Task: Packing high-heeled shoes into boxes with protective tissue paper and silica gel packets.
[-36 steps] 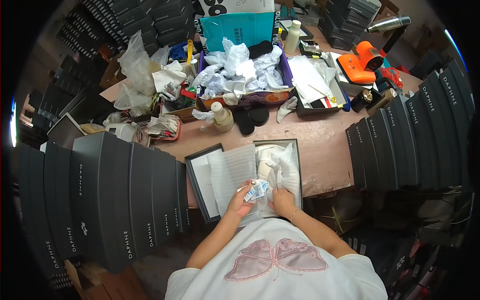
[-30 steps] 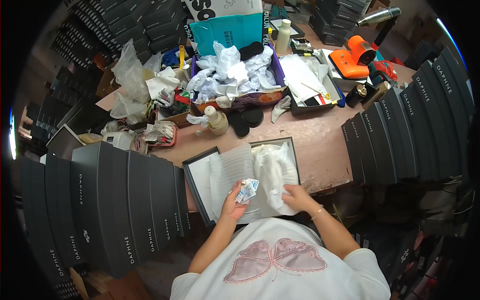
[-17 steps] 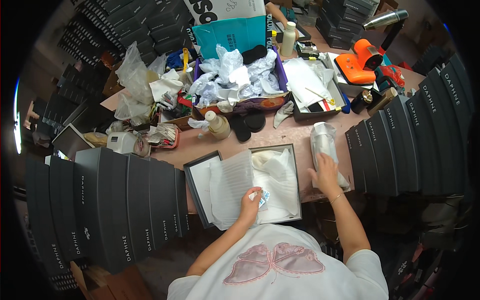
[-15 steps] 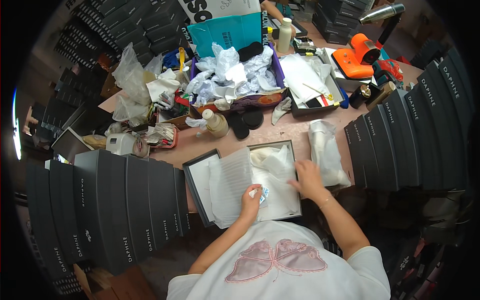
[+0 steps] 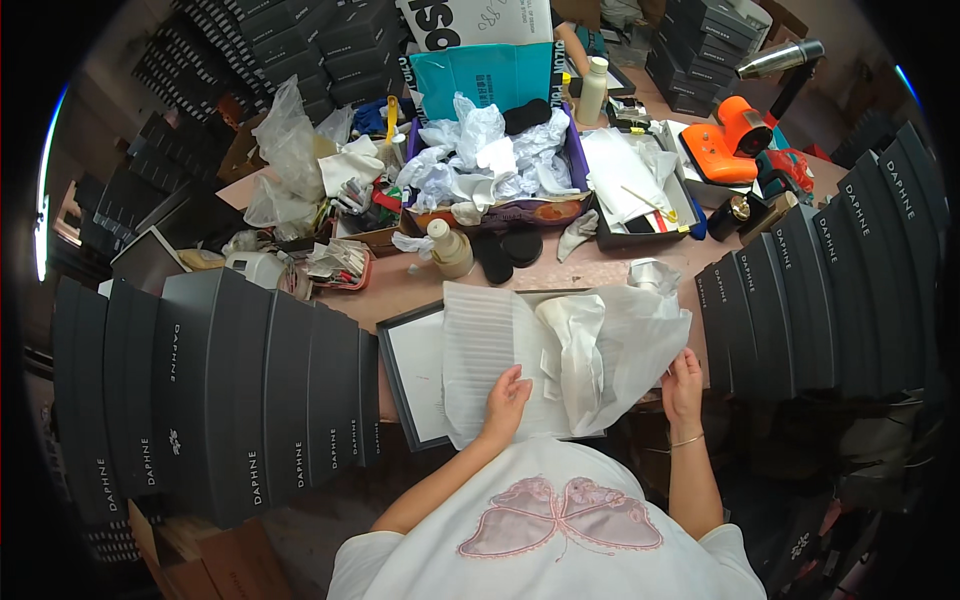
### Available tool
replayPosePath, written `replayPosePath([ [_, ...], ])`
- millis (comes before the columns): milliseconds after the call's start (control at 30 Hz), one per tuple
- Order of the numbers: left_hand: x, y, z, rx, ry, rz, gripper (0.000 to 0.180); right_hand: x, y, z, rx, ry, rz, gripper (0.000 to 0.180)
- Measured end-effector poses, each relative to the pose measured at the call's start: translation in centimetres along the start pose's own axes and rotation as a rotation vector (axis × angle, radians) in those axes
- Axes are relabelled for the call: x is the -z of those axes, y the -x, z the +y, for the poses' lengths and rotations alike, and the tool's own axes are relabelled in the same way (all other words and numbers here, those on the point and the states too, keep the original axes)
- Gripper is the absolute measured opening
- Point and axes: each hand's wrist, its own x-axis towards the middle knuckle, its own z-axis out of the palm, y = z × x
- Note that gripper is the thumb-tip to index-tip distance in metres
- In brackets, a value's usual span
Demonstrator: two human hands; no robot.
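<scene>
In front of me a shallow dark-grey box and lid lie side by side, the lid (image 5: 415,410) on the left. White tissue paper (image 5: 640,345) spreads over the box and past its right side. A white paper-wrapped bundle (image 5: 578,365) rests on the tissue; what is inside is hidden. My right hand (image 5: 683,385) is closed on the tissue's right edge and holds it up. My left hand (image 5: 507,405) is open, fingers stretched, beside a ribbed translucent sheet (image 5: 480,350). Another white wrapped item (image 5: 655,275) shows partly behind the tissue.
Stacked dark shoe boxes flank me on the left (image 5: 215,400) and right (image 5: 800,300). Beyond the work spot stand a cream bottle (image 5: 450,250), black oval pads (image 5: 520,245), a purple carton (image 5: 500,215) of crumpled paper and an orange device (image 5: 720,150). A person's arm (image 5: 572,48) shows at the back.
My right hand has moved right and drawn the tissue out that way. The wrapped bundle now shows over the box. The small packet in my left hand is no longer visible, and that hand has opened.
</scene>
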Motion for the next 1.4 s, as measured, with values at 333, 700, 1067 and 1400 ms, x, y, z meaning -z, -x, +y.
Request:
replayPosePath([
  [333,2.1,-4.4,-3.6,-0.189,-0.852,-0.067,0.058,3.6,5.8,-1.5,-0.835,0.717,-0.479,0.021],
  [700,4.0,-5.5,-1.8,-0.116,-0.750,0.007,0.039,-5.9,2.9,1.6,0.245,1.506,-0.310,0.077],
  [1067,1.6,-4.3,-3.8,-0.006,0.137,-0.031,0.080,-0.5,-4.5,11.9,-0.609,0.378,-0.389,0.059],
  [1400,1.7,-0.3,3.4,-0.415,-0.284,0.051,0.062,-12.6,-4.8,11.2,0.128,1.520,-0.625,0.073],
])
